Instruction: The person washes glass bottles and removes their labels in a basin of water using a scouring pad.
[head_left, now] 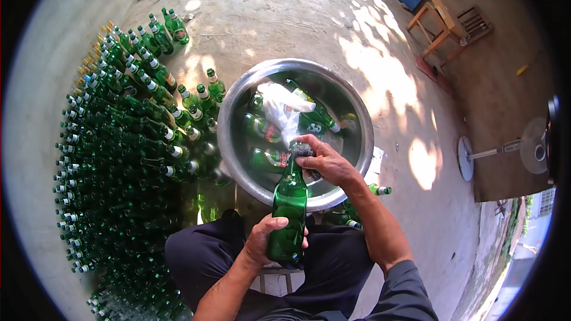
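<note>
Holding green bottle (290, 193) at center of frame, neck over basin (225, 125), left hand (262, 241) grip closed round lower body, right hand (331, 165) grip pinching dark scrubber (304, 149) at neck; rigid glass, likely slippery, breakable, best held low plus neck.

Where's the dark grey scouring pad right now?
In the head view, the dark grey scouring pad is in the right hand, against the neck of the green glass bottle, over the near side of the round metal basin.
</note>
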